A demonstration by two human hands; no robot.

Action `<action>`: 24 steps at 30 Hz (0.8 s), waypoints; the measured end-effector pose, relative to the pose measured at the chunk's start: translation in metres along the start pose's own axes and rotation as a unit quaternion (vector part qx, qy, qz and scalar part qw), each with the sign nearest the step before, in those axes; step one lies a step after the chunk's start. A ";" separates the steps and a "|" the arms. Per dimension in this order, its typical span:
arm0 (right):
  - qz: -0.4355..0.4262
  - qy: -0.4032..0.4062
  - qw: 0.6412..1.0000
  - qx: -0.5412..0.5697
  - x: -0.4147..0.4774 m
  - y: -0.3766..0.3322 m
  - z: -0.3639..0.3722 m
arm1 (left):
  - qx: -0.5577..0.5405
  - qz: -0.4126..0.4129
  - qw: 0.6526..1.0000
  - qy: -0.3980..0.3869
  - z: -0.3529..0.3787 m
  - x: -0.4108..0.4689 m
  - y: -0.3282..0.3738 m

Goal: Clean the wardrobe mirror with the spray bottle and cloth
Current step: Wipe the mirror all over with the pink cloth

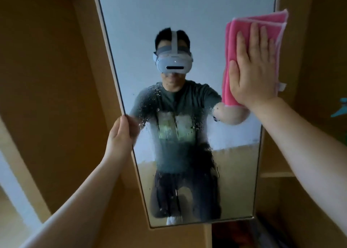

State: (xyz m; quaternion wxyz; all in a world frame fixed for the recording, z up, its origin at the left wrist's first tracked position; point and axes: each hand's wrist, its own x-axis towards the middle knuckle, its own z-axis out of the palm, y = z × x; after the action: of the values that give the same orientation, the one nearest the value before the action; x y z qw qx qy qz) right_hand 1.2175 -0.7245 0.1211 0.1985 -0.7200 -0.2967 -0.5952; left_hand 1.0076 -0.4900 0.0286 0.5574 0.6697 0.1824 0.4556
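The tall wardrobe mirror point(131, 22) fills the middle of the head view, mounted on a wooden door. Spray droplets and wet streaks cover its middle and lower glass. My right hand point(253, 67) lies flat on a folded pink cloth point(236, 33), pressing it against the upper right part of the glass. My left hand point(120, 135) grips the mirror door's left edge at mid height. The spray bottle is not in view. A person's reflection with a headset shows in the glass.
Wooden wardrobe panels point(47, 78) flank the mirror on both sides. A shelf edge point(277, 174) sits low on the right, with a teal object point(339, 110) at the right border. A dark opening lies below the mirror's right corner.
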 end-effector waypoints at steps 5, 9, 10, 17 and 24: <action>-0.006 0.001 1.000 -0.012 -0.003 0.001 0.003 | -0.052 0.043 0.997 0.027 0.002 -0.005 -0.030; -0.021 0.003 1.000 -0.021 -0.009 0.003 0.004 | -0.092 0.046 0.994 0.032 0.004 -0.016 -0.059; -0.024 0.002 0.999 -0.022 -0.011 0.003 0.004 | -0.100 0.046 0.993 0.036 0.007 -0.020 -0.065; -0.029 -0.005 0.999 -0.022 -0.036 0.005 0.011 | -0.100 0.098 0.985 0.097 0.019 -0.029 -0.081; -0.043 -0.020 0.999 -0.017 -0.078 0.005 0.019 | -0.020 0.148 0.983 0.110 0.021 -0.037 -0.082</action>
State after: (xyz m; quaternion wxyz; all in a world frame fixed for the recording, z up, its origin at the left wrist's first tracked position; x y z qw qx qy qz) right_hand 1.2257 -0.7305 0.0415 0.1541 -0.7216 -0.3213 -0.5935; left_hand 1.0272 -0.5047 -0.0604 0.4738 0.6238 0.1319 0.6074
